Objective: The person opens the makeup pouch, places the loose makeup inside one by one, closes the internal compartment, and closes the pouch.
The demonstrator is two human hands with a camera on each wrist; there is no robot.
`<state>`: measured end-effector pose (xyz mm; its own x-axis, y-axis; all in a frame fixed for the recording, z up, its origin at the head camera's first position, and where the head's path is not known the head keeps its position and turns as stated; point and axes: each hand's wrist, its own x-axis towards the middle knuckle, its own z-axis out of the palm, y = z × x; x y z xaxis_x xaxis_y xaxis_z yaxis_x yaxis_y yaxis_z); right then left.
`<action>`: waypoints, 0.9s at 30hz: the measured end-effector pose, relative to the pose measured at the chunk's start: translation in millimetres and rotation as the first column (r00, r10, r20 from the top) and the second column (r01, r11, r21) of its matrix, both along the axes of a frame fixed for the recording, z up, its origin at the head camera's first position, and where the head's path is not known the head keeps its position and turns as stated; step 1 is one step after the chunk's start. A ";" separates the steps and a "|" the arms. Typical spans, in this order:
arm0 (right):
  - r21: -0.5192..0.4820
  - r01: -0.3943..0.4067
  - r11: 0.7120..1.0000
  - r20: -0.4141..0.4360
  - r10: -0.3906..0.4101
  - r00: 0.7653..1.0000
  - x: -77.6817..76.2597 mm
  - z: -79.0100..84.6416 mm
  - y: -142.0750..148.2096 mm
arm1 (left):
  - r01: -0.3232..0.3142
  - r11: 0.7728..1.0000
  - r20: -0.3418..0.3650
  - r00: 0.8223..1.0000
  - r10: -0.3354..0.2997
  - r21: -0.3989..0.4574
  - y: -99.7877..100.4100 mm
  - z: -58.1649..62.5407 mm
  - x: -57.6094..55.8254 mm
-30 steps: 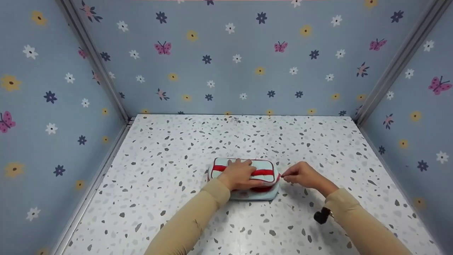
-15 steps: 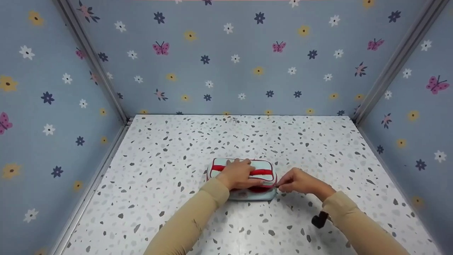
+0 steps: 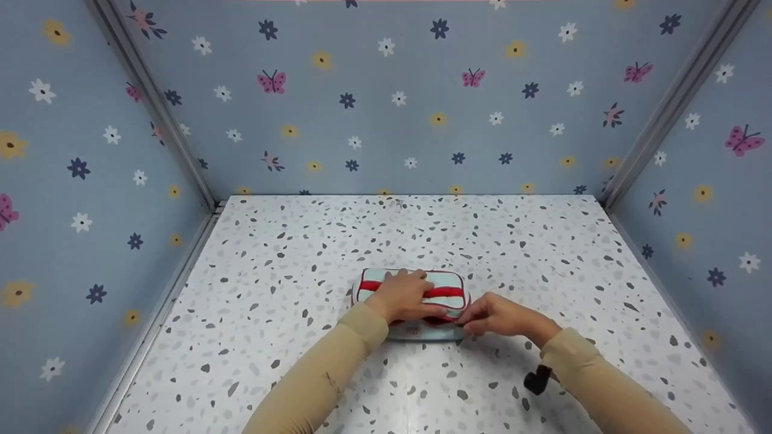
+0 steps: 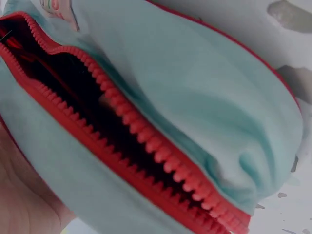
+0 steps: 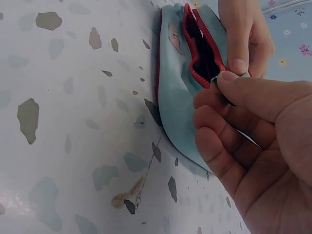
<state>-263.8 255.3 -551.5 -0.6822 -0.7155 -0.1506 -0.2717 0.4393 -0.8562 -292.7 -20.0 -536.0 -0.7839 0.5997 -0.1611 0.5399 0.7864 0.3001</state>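
A pale blue pencil case (image 3: 446, 281) with red trim and a red band across its top lies on the speckled table. My left hand (image 3: 401, 295) rests on top of it, fingers spread and thumb along the front side. In the left wrist view the red zipper (image 4: 141, 131) gapes, showing a dark interior. At the case's right front corner, my right hand (image 3: 499, 316) pinches the small metal zipper pull (image 5: 214, 80) between thumb and forefinger. The remaining fingers of that hand are curled, and the pull is partly hidden by the fingertips.
The white speckled table (image 3: 289, 241) extends all around the case. Blue flowered panels (image 3: 386, 120) stand at the back and both sides, with metal posts at the corners. A small black device (image 3: 535, 381) hangs by the right sleeve.
My right hand has moved left and toward me with the zipper pull, from beyond the case's right end to its front corner. My left hand has stayed on the case.
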 end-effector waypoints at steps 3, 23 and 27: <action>0.011 0.020 1.000 -0.010 -0.020 1.000 -0.3 0.1 0.6 | 0.022 1.000 0.018 1.000 -0.021 -0.012 -6.3 2.3 -1.4; 0.004 0.022 1.000 0.057 -0.022 0.998 6.0 3.6 6.2 | 0.103 0.993 -0.045 0.994 -0.101 0.059 -50.6 -2.5 -6.4; 0.015 0.012 1.000 0.045 -0.012 0.999 8.7 5.8 2.8 | 0.096 0.994 -0.048 0.994 -0.094 0.055 -47.6 -2.6 -6.1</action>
<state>-255.1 258.1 -545.7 -0.6831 -0.7048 -0.1915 -0.2280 0.4549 -0.8609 -298.8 -67.6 -538.6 -0.7286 0.6790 -0.0896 0.6255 0.7130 0.3168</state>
